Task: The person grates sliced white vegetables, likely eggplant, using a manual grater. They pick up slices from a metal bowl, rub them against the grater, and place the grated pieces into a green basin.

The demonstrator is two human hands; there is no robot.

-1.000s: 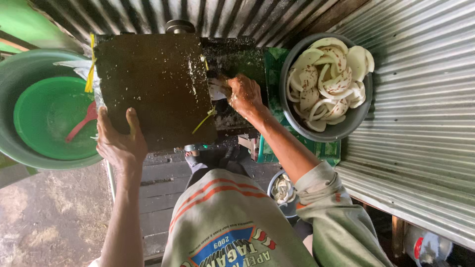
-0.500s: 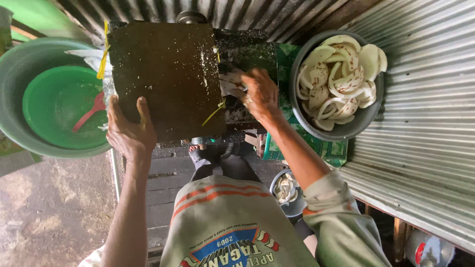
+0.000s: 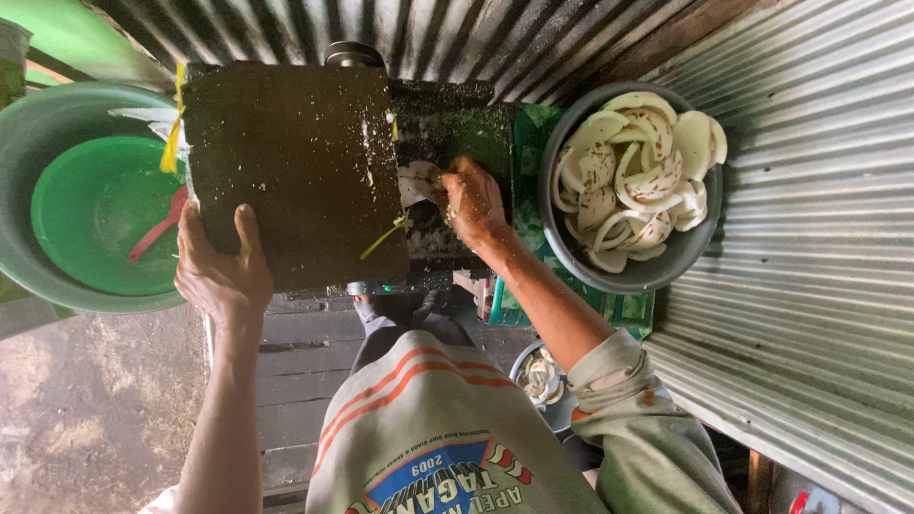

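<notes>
Plank bench [image 3: 305, 381] bears dark grater box [image 3: 295, 162].

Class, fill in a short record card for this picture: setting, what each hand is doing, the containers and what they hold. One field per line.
Setting: corrugated metal walls, seen from above
Left hand: grips the near edge of a dark, speckled flat cover, thumb on top
Right hand: presses a white coconut piece against the dark machine beside the cover
Grey bowl: to the right, filled with curved white coconut pieces
Green basin: to the left, inside a larger grey tub, holding a red scoop
</notes>
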